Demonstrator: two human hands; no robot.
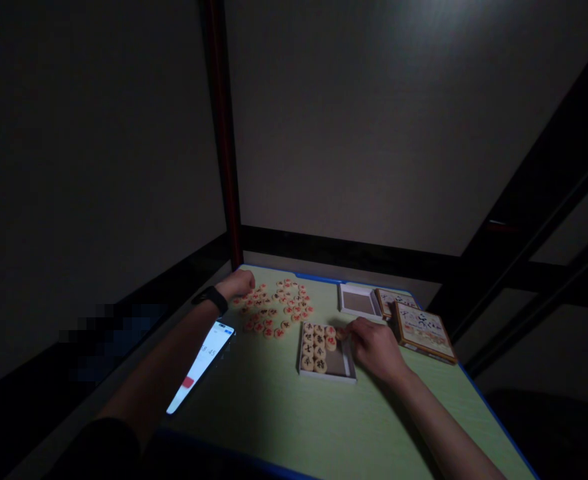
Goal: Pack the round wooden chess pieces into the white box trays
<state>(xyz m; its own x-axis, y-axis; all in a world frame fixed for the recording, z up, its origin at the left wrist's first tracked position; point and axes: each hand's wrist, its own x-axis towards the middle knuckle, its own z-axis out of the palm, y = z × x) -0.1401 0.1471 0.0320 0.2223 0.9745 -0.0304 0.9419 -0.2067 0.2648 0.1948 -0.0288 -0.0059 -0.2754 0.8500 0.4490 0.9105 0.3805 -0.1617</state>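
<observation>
My right hand (375, 345) reaches over the right side of an open shallow box (336, 375), its fingertips pinched on a round wooden Chinese chess piece (342, 333) at the top row. Inside the box, columns of pieces with black characters (319, 352) fill the left, and red-marked pieces (331, 343) start a third column. At the far left of the table, my left hand (240, 283) is closed beside loose Chinese chess pieces (268, 323); whatever its fingers hold is hidden. Most of the loose pieces show red characters. A dark watch band circles my left wrist.
A lit phone (201, 367) lies under my left forearm. Behind the box being filled is another shallow tray (358, 301). Two printed boxes or lids (424, 331) lie at the right of the green table (274, 413). Walls stand close behind and left.
</observation>
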